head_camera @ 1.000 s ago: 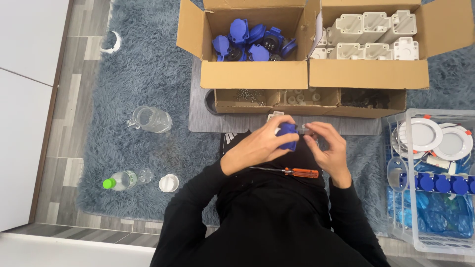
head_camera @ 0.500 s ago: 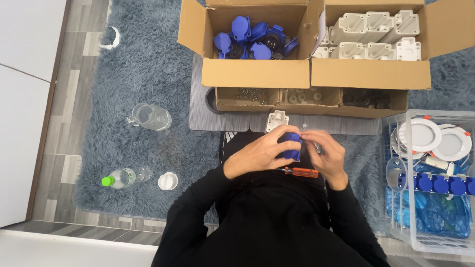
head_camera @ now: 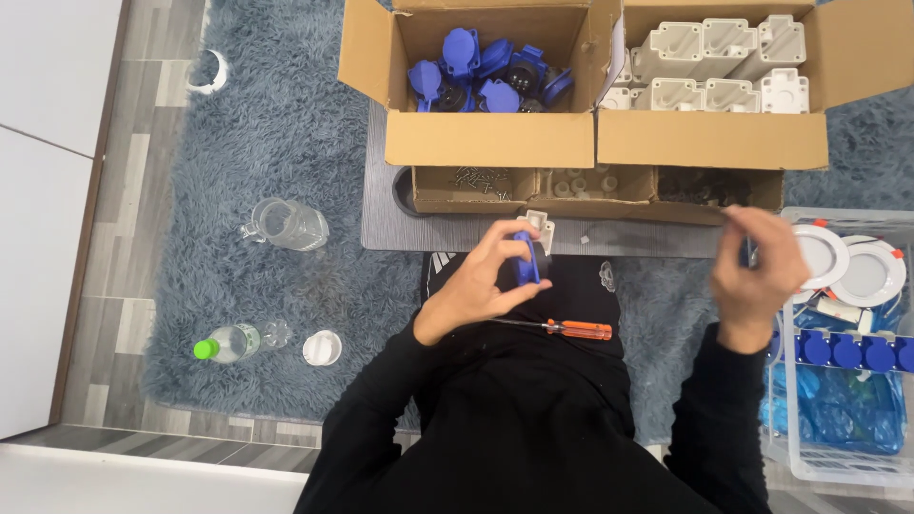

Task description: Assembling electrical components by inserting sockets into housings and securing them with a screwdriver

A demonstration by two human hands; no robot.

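Observation:
My left hand (head_camera: 481, 276) grips a blue socket part (head_camera: 526, 257) above my lap, close to a small white housing (head_camera: 539, 225) on the grey mat. My right hand (head_camera: 757, 268) is out to the right by the clear bin's edge (head_camera: 773, 400), fingers closed around something small and blue that I cannot make out. An orange-handled screwdriver (head_camera: 569, 329) lies on my lap between the two arms.
Two open cardboard boxes stand ahead: one (head_camera: 490, 138) with blue socket parts, one (head_camera: 709, 138) with white housings. A low tray (head_camera: 571, 186) holds screws and small parts. The clear bin holds round white lamps (head_camera: 862, 271) and blue pieces. A glass jug (head_camera: 284, 225), bottle (head_camera: 233, 341) and cap (head_camera: 322, 347) lie left.
My right hand left the blue part and swung right toward the clear bin. My left hand kept the blue part in roughly the same place.

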